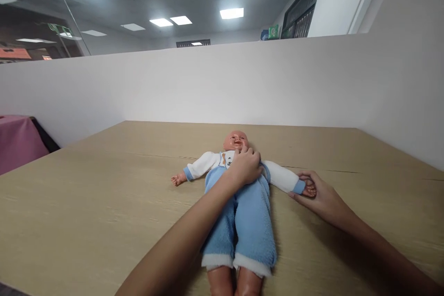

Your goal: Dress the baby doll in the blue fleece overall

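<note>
A baby doll (255,215) lies on its back on the wooden table, head away from me. It wears a white top with blue cuffs and fluffy blue overalls. My left hand (247,166) rests on its upper chest with the fingers bent near the collar and shoulder; what the fingertips grip is partly hidden. At the doll's outstretched arm on the right, my right hand (317,194) has thumb and fingers around the blue cuff (299,187) and the small plastic hand. The doll's other arm (204,163) lies spread to the left, untouched.
The light wooden tabletop (104,203) has a seam running across it behind the doll. A white partition (208,88) stands along the far side, and a white wall (405,83) closes the right. Pink cloth (21,141) hangs beyond the table's left edge.
</note>
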Tool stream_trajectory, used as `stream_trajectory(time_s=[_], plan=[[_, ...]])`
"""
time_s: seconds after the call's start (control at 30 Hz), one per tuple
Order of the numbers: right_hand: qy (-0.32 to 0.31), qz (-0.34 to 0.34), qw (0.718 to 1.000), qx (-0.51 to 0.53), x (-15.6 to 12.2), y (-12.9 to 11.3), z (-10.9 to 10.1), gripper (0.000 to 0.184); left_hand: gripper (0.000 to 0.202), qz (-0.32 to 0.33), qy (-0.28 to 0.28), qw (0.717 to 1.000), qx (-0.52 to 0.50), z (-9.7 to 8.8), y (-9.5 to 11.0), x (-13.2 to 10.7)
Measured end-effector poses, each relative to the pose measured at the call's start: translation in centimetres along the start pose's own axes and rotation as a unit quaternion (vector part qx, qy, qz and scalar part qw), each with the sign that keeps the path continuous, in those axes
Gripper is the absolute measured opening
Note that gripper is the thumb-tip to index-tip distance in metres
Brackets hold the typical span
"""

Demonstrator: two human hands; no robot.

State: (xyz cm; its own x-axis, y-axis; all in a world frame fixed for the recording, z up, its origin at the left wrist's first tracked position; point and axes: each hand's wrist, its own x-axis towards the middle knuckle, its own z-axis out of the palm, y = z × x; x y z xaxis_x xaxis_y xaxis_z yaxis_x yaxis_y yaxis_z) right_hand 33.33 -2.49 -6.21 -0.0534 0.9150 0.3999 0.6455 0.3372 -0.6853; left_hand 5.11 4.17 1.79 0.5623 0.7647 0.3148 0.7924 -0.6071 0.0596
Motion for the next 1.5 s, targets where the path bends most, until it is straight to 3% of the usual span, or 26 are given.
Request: stream_trajectory(time_s=[0.13,0.3,0.4,0.53,0.67,0.83,1.03,1.17,1.27,1.4,1.5], plan=[[0.032,0.041,0.997,0.065,0.3,-0.7,-0.1,0.06,0.017,0.006,0.088,0.993,-0.077,1.3,-0.2,-1.0],[0.078,0.033,0.963,0.256,2.0,-3.4,1.8,0.063,0.011,0.05,0.139,0.973,-0.176,0.6,0.3,-2.2],[0.104,0.029,0.942,0.319,4.0,-5.5,3.6,0.056,0.011,0.068,0.158,0.964,-0.201,0.1,0.6,-2.6],[0.124,0.011,0.94,0.317,6.1,-7.1,6.6,0.052,0.014,0.083,0.199,0.953,-0.214,-0.1,0.5,-3.1],[0.119,-0.034,0.953,0.277,5.6,-6.9,9.5,0.044,0.017,0.098,0.231,0.945,-0.211,-0.1,0.4,-3.5],[0.056,-0.113,0.969,0.21,3.7,-6.8,9.5,0.028,0.021,0.087,0.253,0.939,-0.218,-0.2,0.6,-3.5],[0.038,-0.114,0.977,0.174,2.9,-8.1,8.5,0.033,0.015,-0.002,0.243,0.931,-0.271,0.0,0.2,-2.4],[0.059,-0.101,0.976,0.184,3.2,-8.2,9.2,0.026,0.01,-0.101,0.177,0.915,-0.347,0.6,-0.9,-1.5],[0.041,-0.053,0.963,0.262,3.6,-8.1,9.9,0.03,0.013,-0.171,0.13,0.912,-0.349,0.7,-2.0,-1.1],[0.037,0.077,0.92,0.381,3.9,-7.3,10.5,0.036,0.021,-0.169,0.075,0.931,-0.315,0.3,-3.1,-1.1],[0.067,0.097,0.932,0.342,4.1,-6.2,10.9,0.037,0.027,-0.154,0.033,0.937,-0.311,0.1,-3.4,-1.0]])
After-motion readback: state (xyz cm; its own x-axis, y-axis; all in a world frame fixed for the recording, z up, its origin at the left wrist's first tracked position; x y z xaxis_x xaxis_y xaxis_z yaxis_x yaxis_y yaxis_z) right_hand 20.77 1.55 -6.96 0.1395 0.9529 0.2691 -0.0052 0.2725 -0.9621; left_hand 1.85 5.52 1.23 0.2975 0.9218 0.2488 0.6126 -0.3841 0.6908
